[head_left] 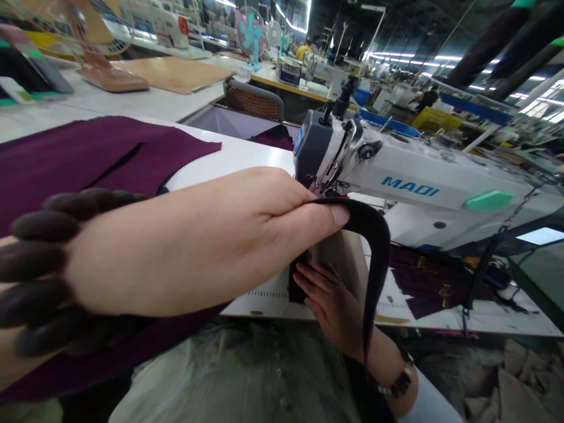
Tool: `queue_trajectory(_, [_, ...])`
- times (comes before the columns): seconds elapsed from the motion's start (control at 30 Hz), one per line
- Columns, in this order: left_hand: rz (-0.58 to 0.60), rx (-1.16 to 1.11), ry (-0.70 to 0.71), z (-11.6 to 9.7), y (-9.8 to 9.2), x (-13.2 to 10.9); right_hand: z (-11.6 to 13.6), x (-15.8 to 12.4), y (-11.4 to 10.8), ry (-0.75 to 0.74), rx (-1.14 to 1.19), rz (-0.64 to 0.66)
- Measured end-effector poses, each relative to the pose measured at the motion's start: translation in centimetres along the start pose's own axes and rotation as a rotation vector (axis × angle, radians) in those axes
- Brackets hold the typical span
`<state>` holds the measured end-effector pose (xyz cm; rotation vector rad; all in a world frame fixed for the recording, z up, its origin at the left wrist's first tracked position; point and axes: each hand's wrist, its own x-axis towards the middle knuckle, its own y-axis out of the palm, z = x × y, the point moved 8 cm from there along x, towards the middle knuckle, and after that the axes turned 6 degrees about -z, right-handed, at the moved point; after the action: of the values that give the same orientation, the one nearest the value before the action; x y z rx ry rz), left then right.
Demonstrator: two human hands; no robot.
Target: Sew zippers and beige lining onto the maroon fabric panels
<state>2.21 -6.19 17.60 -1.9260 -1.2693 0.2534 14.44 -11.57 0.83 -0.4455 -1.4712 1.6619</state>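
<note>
My left hand (pixel 282 214) is closed, its thumb pinching a long black fabric strip (pixel 379 247) just in front of the sewing machine's needle area. From the thumb the strip bends over to the right and hangs down across my right forearm. Lower down, my right hand (pixel 335 305) lies with fingers stretched out against a dark maroon fabric piece (pixel 298 285) at the front of the machine bed. The white sewing machine (pixel 409 188) stands to the right of my left hand, its needle and presser foot partly hidden.
A large purple fabric piece (pixel 57 147) with a black-edged slit spreads over the table at left. More dark purple pieces (pixel 423 282) lie under the machine arm. A brown fan base (pixel 112 76) stands at the back left. Beige cloth (pixel 520 382) is heaped at lower right.
</note>
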Motion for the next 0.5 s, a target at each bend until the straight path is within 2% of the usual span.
queue_trajectory(0.1, [-0.028, -0.012, 0.025, -0.1, 0.0, -0.1, 0.1, 0.0, -0.2, -0.003, 0.002, -0.015])
queue_trajectory(0.27, [-0.135, -0.081, -0.076, 0.3, -0.6, -0.3, -0.8, -0.5, -0.3, -0.022, 0.018, -0.043])
queue_trajectory(0.5, [-0.110, -0.038, -0.060, 1.0, -0.3, -0.8, -1.2, -0.9, -0.3, -0.018, 0.030, -0.042])
